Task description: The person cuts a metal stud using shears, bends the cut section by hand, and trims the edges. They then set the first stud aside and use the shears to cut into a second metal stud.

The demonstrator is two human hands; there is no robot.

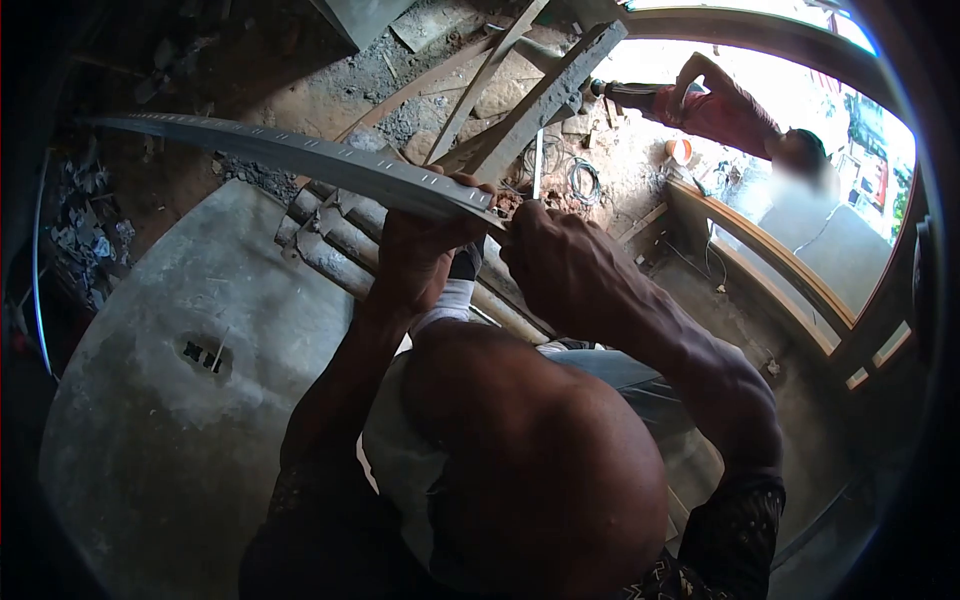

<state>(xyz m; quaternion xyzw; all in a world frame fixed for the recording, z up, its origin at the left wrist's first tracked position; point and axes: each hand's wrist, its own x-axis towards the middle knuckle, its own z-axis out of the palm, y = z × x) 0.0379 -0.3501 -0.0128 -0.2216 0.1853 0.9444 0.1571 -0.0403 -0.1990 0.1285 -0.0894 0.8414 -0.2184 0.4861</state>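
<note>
Daylight glares through the upper-right opening [850, 110]; the rest is dim, bowing toward black edges.

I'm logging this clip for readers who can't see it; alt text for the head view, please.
A left hand grips a long metal strip near its end, with the right hand curled at the tip. Wooden beams and rubble lie beyond. At upper right is another person in red.

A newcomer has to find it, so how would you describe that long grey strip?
Find the big grey cement surface at the picture's left. Above it, the long grey strip runs rightward to the left hand gripping it, beside the right hand. A row of small pale marks sets it apart from the plain planks behind.
</note>
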